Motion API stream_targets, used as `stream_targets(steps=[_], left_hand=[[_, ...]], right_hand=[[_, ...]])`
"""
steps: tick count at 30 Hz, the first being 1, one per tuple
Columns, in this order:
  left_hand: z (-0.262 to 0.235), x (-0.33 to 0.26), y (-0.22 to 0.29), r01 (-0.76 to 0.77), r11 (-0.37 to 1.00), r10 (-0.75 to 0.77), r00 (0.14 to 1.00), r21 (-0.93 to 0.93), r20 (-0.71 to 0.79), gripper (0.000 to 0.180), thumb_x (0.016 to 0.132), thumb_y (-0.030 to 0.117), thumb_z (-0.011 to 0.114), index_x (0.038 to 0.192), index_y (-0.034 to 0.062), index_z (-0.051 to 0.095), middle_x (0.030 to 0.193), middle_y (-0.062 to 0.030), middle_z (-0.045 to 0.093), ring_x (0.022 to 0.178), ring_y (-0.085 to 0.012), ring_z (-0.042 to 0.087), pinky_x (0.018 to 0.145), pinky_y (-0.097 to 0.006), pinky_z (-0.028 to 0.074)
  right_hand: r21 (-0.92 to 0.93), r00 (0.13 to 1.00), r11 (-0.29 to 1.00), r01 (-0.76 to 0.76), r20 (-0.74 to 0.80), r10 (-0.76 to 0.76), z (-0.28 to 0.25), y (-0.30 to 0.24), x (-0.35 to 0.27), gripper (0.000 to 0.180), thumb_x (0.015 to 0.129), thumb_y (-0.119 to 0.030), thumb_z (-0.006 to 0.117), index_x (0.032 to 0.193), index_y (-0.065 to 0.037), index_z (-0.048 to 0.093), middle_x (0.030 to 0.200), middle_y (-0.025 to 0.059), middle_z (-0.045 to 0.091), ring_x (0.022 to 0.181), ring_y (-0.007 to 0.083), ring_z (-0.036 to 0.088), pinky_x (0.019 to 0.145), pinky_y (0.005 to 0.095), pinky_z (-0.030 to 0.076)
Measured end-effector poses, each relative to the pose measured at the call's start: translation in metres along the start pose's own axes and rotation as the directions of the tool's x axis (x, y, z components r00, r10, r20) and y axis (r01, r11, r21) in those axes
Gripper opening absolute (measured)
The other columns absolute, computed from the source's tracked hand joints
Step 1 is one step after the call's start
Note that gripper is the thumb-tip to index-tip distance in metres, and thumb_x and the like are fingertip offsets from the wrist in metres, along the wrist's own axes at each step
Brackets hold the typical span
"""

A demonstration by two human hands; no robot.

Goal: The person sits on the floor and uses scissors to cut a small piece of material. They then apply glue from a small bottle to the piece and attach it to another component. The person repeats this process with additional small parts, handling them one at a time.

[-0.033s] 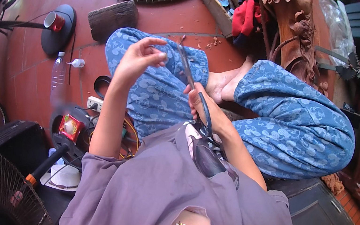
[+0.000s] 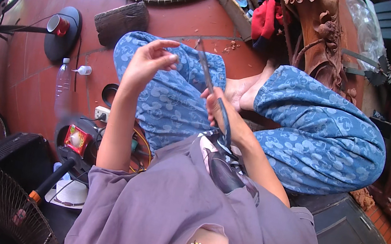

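Long dark tool (image 2: 206, 69) is held over the blue trousers (image 2: 321, 127), btwn the two legs, w/ its tip (image 2: 199, 45) angled away from the body. It's gripped by the R hand (image 2: 216, 106) at the curved handle (image 2: 226, 124): that grip is closed firmly round it. L hand (image 2: 150, 60) is raised over the trousers' left leg, apart from the tool; fingers are curled, & whether anything tiny is pinched can't be told. For control, handle is prob. best seated deep in the R palm, w/ tip kept off the trousers' cloth. L fingers should be held clear of the tip's line. Small brown bits (image 2: 231, 47) are scattered on the floor (image 2: 186, 20) just beyond the trousers.
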State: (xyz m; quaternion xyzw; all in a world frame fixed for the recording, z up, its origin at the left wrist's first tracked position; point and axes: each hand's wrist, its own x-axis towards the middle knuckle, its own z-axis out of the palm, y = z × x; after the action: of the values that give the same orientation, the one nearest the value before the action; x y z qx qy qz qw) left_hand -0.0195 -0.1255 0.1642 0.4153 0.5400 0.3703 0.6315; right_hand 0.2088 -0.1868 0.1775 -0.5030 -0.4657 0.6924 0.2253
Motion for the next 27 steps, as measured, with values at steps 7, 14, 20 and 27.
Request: stream_targets(steps=[7, 14, 20, 27], left_hand=[[-0.006, 0.093, -0.013, 0.050, 0.915, -0.023, 0.997, 0.400, -0.073, 0.021, 0.084, 0.014, 0.064, 0.095, -0.0026, 0.066, 0.076, -0.0044, 0.065, 0.069, -0.0072, 0.060, 0.065, -0.020, 0.049], [0.031, 0.135, -0.047, 0.024, 0.413, 0.193, 0.975, 0.910, -0.113, 0.027, 0.069, 0.032, 0.074, 0.083, 0.0094, 0.071, 0.081, -0.0173, 0.066, 0.079, -0.0328, 0.065, 0.073, -0.041, 0.051], [0.033, 0.149, -0.076, 0.086, 0.439, 0.115, 0.982, 0.895, -0.151, 0.021, 0.067, 0.026, 0.073, 0.078, 0.0091, 0.070, 0.077, -0.0154, 0.067, 0.078, -0.0311, 0.065, 0.074, -0.039, 0.051], [0.048, 0.185, -0.111, 0.183, 0.274, 0.081, 0.974, 0.944, -0.212, 0.023, 0.072, 0.018, 0.067, 0.091, 0.0049, 0.064, 0.091, -0.0185, 0.066, 0.087, -0.0315, 0.065, 0.076, -0.040, 0.053]], right_hand=[[0.209, 0.858, 0.967, -0.144, -0.460, 0.227, -0.037, 0.002, 0.100, 0.059, 0.082, -0.060, 0.050, 0.094, -0.003, 0.054, 0.070, 0.0049, 0.055, 0.063, 0.0169, 0.053, 0.056, 0.0311, 0.042], [-0.599, 0.718, 0.541, -0.590, -0.696, 0.012, -0.067, 0.057, 0.144, 0.044, 0.086, -0.029, 0.050, 0.119, -0.001, 0.047, 0.114, 0.0278, 0.051, 0.104, 0.0405, 0.052, 0.090, 0.0428, 0.041], [-0.788, 0.910, 0.469, -0.399, -0.402, 0.100, -0.043, 0.032, 0.128, 0.038, 0.074, -0.025, 0.069, 0.102, -0.001, 0.064, 0.101, 0.0255, 0.062, 0.099, 0.0368, 0.060, 0.084, 0.0426, 0.049], [-0.765, 0.973, 0.633, -0.121, -0.217, -0.076, -0.002, 0.103, 0.137, 0.019, 0.061, -0.019, 0.075, 0.068, -0.003, 0.069, 0.070, 0.0201, 0.064, 0.073, 0.0323, 0.065, 0.072, 0.0390, 0.051]])
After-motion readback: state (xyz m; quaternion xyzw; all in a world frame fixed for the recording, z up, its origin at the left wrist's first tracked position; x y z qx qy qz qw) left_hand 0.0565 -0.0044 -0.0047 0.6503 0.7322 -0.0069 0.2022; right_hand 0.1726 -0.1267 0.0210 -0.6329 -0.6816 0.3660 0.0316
